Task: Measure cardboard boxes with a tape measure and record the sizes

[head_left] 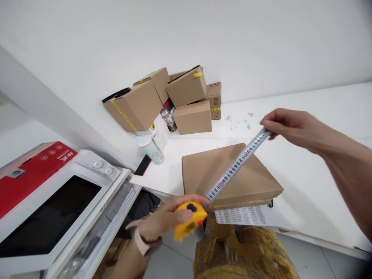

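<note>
My left hand [167, 217] is wrapped round the yellow case of a tape measure [190, 220], with its thumb near the black button. Out of the case runs a silver metal blade with black and red numbers, slanting up to the right. My right hand [286, 124] pinches the blade's far end. Below the stretched blade a flat, closed cardboard box [229, 176] lies at the table's front edge. Whether the blade touches the box I cannot tell. Printed paper [244, 217] sticks out from beneath the box's front side.
Several cardboard boxes [193, 120] are piled against the wall at the back of the white table [314, 186]. A mint tumbler [152, 149] and a dark phone [143, 165] stand and lie at its left. A microwave [52, 209] with a red box [35, 166] on top occupies the left shelf.
</note>
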{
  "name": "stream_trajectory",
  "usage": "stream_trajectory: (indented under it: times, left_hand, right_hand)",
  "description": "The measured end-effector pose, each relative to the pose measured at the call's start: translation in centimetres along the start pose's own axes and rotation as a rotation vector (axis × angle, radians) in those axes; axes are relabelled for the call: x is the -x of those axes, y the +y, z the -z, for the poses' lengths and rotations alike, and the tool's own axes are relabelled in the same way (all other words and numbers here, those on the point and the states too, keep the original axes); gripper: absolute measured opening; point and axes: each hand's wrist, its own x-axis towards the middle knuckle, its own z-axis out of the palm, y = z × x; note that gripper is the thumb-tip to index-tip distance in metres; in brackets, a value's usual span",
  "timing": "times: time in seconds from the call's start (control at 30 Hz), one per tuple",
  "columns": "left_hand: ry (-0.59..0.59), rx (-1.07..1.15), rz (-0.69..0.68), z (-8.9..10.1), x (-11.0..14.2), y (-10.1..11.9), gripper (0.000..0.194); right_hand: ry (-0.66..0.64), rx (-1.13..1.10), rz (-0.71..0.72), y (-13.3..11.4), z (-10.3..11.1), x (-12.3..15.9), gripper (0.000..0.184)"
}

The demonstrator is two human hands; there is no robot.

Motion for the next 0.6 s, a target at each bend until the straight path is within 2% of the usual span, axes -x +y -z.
stream_trajectory:
  times: [0.07, 0.13, 0.2, 0.27, 0.4, 0.5, 0.6]
  left_hand:
    - [-0.038, 0.157, 0.007, -3.2, -1.3, -2.2, 0.061]
    - [-0.04, 0.243, -0.026, -6.5, -2.9, -3.9, 0.061]
    - [-0.067, 0.303, -0.008, -9.4, -4.4, -4.8, 0.063]
    - [-0.037, 0.357, -0.038, -11.6, -5.5, -4.9, 0.063]
    - [0.117, 0.5, -0.127, -13.9, -6.4, -4.4, 0.06]
    - [0.198, 0.562, -0.096, -14.5, -6.6, -4.9, 0.06]
    - [0.219, 0.556, -0.086, -14.9, -6.9, -5.7, 0.061]
  right_hand:
    - [-0.142, -0.023, 0.021, -0.5, -1.6, -1.6, 0.037]
    - [-0.22, -0.043, 0.025, -0.6, -4.1, -3.0, 0.04]
    - [-0.309, -0.047, 0.058, -0.4, -6.7, -4.0, 0.045]
    - [-0.389, -0.043, 0.097, -0.3, -8.9, -4.6, 0.05]
    - [-0.469, -0.037, 0.119, -0.4, -11.6, -4.2, 0.051]
    - [-0.484, -0.039, 0.116, -0.2, -12.3, -3.7, 0.047]
    - [-0.492, -0.051, 0.122, 0.4, -12.5, -3.6, 0.044]
